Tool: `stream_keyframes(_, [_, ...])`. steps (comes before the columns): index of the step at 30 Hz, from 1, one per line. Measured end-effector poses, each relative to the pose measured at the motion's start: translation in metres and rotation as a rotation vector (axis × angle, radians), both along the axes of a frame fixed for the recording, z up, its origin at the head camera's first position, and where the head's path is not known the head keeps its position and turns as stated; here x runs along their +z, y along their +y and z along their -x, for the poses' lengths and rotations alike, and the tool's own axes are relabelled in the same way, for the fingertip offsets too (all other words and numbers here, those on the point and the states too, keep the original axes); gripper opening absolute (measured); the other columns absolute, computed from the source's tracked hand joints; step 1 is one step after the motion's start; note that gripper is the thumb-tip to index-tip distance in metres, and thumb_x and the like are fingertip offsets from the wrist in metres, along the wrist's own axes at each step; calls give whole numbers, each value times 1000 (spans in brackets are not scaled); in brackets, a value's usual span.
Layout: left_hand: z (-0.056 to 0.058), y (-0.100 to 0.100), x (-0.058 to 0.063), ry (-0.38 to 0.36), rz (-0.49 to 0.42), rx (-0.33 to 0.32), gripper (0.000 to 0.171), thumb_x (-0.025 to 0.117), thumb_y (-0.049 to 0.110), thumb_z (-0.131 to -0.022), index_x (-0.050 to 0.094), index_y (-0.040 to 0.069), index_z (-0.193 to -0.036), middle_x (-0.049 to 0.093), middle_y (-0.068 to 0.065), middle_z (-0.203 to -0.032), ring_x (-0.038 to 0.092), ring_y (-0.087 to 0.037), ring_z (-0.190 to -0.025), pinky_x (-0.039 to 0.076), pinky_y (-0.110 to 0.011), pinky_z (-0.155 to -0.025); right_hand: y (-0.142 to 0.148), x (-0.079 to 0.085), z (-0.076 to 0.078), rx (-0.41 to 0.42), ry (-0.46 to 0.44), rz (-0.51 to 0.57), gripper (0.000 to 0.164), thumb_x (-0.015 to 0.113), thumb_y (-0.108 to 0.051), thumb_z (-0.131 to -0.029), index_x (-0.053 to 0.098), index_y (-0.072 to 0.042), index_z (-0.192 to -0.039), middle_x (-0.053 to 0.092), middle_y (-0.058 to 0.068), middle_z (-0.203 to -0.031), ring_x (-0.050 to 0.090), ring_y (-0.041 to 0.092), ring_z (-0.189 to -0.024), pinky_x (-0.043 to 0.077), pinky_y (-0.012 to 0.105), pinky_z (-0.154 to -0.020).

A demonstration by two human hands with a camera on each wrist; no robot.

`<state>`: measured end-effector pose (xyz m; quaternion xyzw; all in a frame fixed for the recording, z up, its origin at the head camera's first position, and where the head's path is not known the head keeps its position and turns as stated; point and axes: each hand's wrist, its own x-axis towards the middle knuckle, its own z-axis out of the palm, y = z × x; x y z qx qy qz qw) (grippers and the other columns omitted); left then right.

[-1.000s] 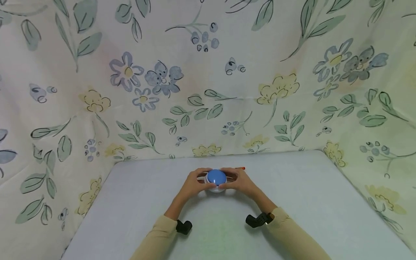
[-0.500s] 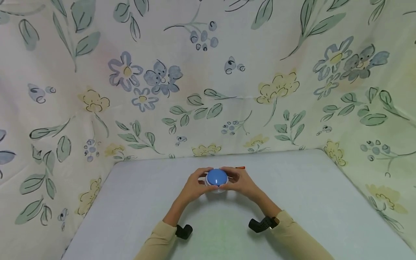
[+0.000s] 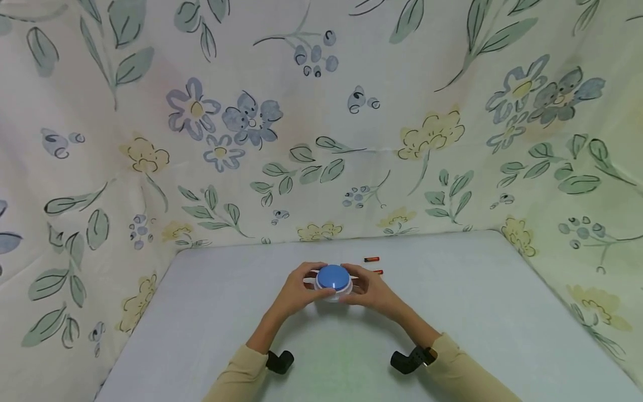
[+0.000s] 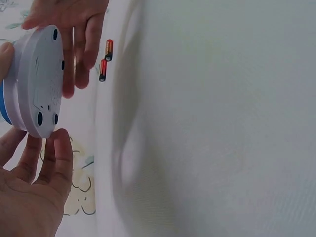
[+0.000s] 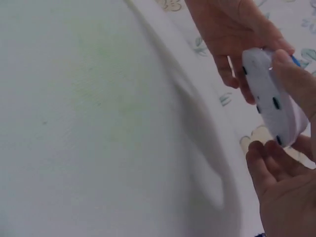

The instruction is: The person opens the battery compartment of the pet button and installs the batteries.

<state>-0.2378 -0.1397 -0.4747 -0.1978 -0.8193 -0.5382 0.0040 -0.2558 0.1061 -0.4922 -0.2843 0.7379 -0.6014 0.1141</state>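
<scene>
A round white push-button device (image 3: 335,292) with a blue domed top (image 3: 333,277) is held up off the table between both hands. My left hand (image 3: 296,291) grips its left side, thumb at the near rim and fingers spread round the far side. On the opposite side, my right hand (image 3: 373,290) holds it the same way, thumb in front. The left wrist view shows the device's white underside (image 4: 47,81) with dark round feet and small holes, tilted toward that camera. In the right wrist view, the left hand (image 5: 232,29) appears beyond the device.
Two small red-and-black batteries, one farther back (image 3: 372,259) and one partly behind the right hand (image 3: 378,272), lie on the white-covered table (image 3: 226,301). Behind the table hangs a floral cloth (image 3: 321,123). Each wrist wears a black camera (image 3: 279,362).
Both hands have brought the device slightly nearer the body. The right hand has shifted so that a second battery now shows beside it.
</scene>
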Motion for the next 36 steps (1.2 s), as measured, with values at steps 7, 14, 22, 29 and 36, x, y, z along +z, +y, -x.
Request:
stream_keyframes(7, [-2,5,2,-23,28,-26,69,88,27,-83,55,10,-142,54,-7,-134,55,-25,-118,51,-41,-93,2,-3,0,3,66,-55,76,84,-13,-86,45,-1,-150,51,14,-146,54,29,-128,45,38,-102])
stream_keyframes(14, [0,6,2,-36,97,16,76,87,37,-83,51,11,-145,50,-10,-135,55,-25,-116,51,-42,-93,-5,5,-4,-22,75,25,76,84,-9,-86,44,0,-150,49,16,-148,53,33,-129,46,38,-101])
stream_keyframes(22, [-2,7,1,-39,74,48,73,86,38,-83,53,9,-142,53,-10,-135,58,-28,-116,52,-43,-93,-3,-4,-3,-15,37,51,78,82,-8,-87,41,-3,-153,45,15,-151,54,34,-128,47,39,-100])
stream_keyframes(29, [-4,10,0,-56,29,59,70,83,39,-86,54,10,-142,54,-11,-136,60,-31,-116,52,-48,-94,-3,-9,-3,14,37,87,80,84,-9,-86,39,-6,-153,45,16,-148,56,34,-124,49,42,-98])
stream_keyframes(36, [-4,18,1,-89,-24,58,71,81,40,-88,51,8,-145,54,-14,-138,62,-32,-115,52,-48,-92,-8,-16,0,19,-12,107,83,85,-11,-86,36,-8,-152,45,14,-148,54,34,-127,49,39,-98])
